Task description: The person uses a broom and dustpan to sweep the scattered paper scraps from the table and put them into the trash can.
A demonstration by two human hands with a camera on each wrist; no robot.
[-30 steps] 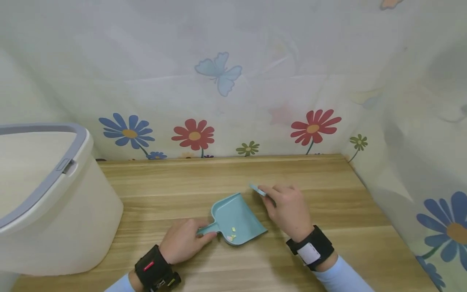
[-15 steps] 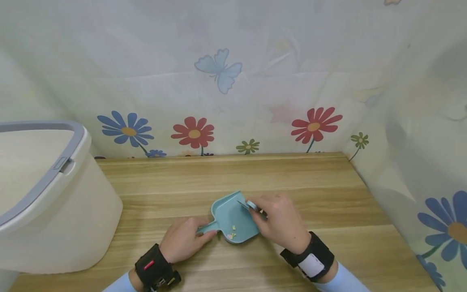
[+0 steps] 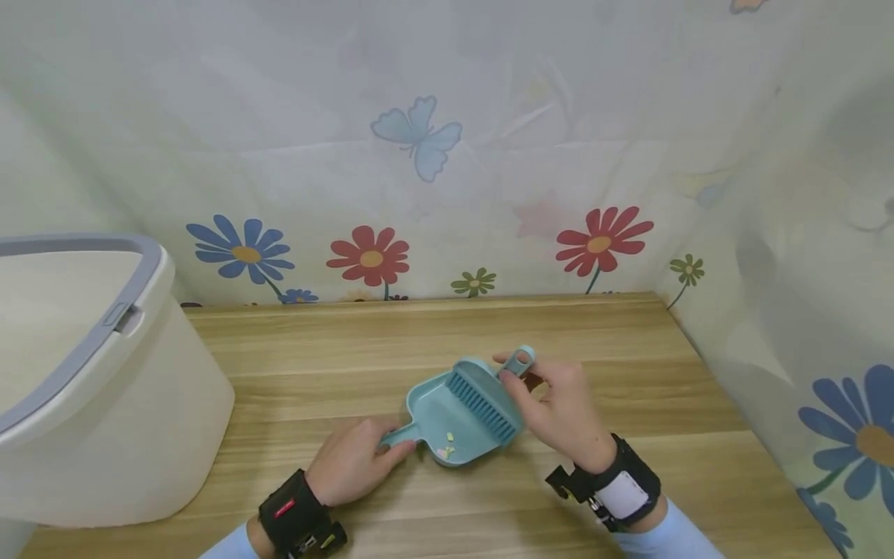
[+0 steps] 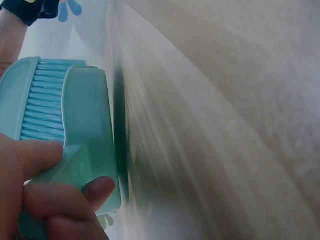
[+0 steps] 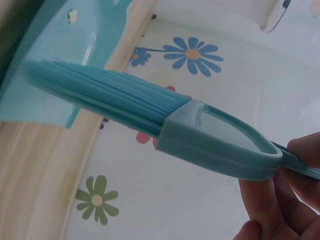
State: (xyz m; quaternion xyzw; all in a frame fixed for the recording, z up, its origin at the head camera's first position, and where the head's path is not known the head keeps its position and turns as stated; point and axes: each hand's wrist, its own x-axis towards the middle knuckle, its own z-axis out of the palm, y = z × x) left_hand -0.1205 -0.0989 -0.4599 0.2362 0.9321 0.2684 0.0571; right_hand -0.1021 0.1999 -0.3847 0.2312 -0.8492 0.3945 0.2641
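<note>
My left hand [image 3: 352, 460] grips the short handle of a light-blue dustpan [image 3: 434, 411] lying on the wooden table. A few small pale yellow and pinkish scraps [image 3: 448, 449] sit in the pan near its handle end. In my right hand [image 3: 562, 404], a matching blue hand brush [image 3: 494, 382] is pinched by its handle, which has a hole at the end. Its bristles face left over the pan's open edge. The right wrist view shows the brush [image 5: 215, 142] side-on, with one scrap [image 5: 73, 16] beyond it in the pan. Fingers curl round the pan's handle in the left wrist view.
A large white bin [image 3: 161, 404] with a grey-blue rim stands at the left of the table [image 3: 314, 349]. Behind the table hangs a white curtain [image 3: 279, 155] printed with flowers and a butterfly, which continues along the right side.
The brush has moved from beyond the pan's right edge to over the pan, and has turned so its bristles show from above. My left hand and the dustpan stay nearly still.
</note>
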